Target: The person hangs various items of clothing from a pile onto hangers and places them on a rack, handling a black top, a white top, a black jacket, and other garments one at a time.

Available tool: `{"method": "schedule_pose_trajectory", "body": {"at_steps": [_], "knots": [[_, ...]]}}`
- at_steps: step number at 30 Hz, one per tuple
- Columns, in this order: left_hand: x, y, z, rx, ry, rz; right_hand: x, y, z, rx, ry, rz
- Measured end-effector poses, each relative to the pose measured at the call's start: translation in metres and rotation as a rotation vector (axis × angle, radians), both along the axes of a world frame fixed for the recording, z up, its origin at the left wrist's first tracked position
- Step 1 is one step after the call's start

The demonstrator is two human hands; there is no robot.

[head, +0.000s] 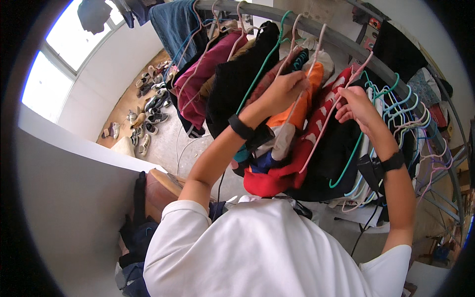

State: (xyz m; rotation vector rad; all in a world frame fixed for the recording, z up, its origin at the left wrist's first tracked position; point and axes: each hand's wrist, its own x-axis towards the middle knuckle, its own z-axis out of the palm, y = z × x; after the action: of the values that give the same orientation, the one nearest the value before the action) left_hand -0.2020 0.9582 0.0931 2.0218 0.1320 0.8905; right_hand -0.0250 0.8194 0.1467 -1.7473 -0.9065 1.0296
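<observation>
Before me a grey metal rail (345, 44) carries garments on plastic hangers. My left hand (287, 92) has its fingers closed around a pale pink hanger (319, 46) that bears an orange, white and blue garment (284, 120). My right hand (354, 105) pinches a pink hanger (323, 133) between thumb and fingers. That hanger holds a red garment with white patches (274, 180), which drapes down between my arms. Right of it hangs a black garment (323, 159). To the left of my left hand is a black fuzzy garment (237, 85) beside a green hanger (261, 72).
Many coloured hangers (404, 107) crowd the rail's right end. A magenta garment (195, 80) and blue jeans (174, 33) hang at the left. Several shoes (152, 111) lie on the floor beyond. Dark clothes (135, 237) are heaped by the low wall (70, 193). A black cable (362, 230) trails from my right wrist.
</observation>
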Motion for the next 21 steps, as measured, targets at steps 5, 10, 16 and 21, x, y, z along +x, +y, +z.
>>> {"method": "schedule_pose_trajectory", "body": {"at_steps": [5, 10, 16, 21], "knots": [[-0.002, 0.002, 0.003, 0.025, 0.083, 0.012, 0.001, -0.002, 0.000, -0.013, -0.022, 0.038], [-0.019, 0.013, 0.009, 0.158, 0.126, 0.181, -0.008, -0.011, 0.009, -0.033, -0.051, 0.002], [-0.036, 0.038, 0.007, 0.405, -0.086, 0.676, -0.023, -0.028, 0.027, -0.022, -0.323, 0.023], [-0.033, 0.082, -0.027, 0.279, 0.012, 0.383, -0.049, -0.004, 0.049, 0.207, -0.476, 0.169]]}}
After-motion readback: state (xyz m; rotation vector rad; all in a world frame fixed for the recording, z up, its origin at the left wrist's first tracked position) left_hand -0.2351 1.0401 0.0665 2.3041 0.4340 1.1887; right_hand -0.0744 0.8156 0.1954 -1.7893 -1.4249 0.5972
